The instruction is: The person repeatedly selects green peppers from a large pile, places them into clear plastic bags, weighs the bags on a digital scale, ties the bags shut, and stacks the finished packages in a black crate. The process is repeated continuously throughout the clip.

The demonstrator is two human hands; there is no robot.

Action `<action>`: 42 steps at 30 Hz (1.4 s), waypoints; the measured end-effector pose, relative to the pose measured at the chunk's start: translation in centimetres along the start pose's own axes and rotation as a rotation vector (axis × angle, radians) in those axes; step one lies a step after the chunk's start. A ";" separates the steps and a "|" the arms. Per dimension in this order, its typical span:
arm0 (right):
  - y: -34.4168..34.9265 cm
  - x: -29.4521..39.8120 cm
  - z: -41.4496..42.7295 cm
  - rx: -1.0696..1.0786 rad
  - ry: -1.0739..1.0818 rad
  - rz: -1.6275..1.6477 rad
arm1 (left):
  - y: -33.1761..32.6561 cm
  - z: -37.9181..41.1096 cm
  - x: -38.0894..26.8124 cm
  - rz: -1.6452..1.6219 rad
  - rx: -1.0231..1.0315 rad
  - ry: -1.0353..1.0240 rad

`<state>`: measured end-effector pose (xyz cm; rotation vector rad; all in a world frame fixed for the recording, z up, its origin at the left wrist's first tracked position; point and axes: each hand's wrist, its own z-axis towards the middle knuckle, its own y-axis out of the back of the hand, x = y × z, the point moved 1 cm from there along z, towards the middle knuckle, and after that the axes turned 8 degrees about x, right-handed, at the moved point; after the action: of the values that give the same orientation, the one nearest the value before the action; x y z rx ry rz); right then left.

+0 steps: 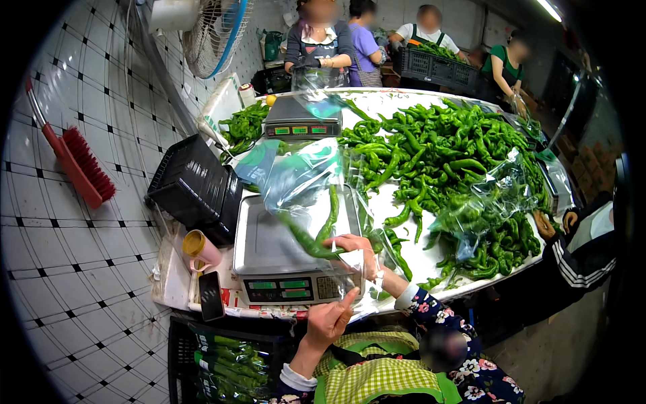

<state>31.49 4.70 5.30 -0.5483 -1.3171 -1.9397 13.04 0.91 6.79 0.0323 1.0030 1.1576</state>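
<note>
My right hand (361,255) is closed around long green peppers (308,240) above the near digital scale (262,240). Clear plastic film of a bag (388,252) lies about this hand; whether the hand is inside it cannot be told. Low in front of the scale, my left hand (330,320) has thumb and fingers pinched on the bag's thin edge. The scale's lit display (280,290) faces me. Beyond its pan is clear and teal plastic packaging (300,174), partly blurred. To the right spreads a large heap of green peppers (444,146).
Left of the scale are a pink mug (202,250), a phone (211,295) and tilted black crates (194,184). Bagged peppers (234,363) fill a crate below the table edge (262,313). A second scale (303,121) stands opposite. Several people work around the table.
</note>
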 end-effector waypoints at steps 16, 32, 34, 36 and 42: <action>-3.6 3.2 1.2 -0.200 -0.054 -0.208 | -0.5 -1.4 1.8 -0.055 -0.148 0.223; -4.7 2.1 2.2 -0.133 0.063 -0.452 | 0.2 -3.5 1.1 -0.016 -0.038 0.170; -4.2 1.3 1.5 -0.083 0.025 -0.491 | 0.6 -3.7 0.8 0.048 0.032 0.106; -4.7 -1.3 1.2 -0.036 -0.036 -0.276 | 1.2 -3.9 1.5 0.113 0.041 0.102; -5.7 -0.6 2.2 -0.148 -0.299 -0.053 | 0.1 -4.7 2.5 0.086 -0.185 0.308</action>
<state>27.41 8.20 2.27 -0.9138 -1.3862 -2.0683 9.91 0.71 2.42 -0.2594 1.1680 1.3568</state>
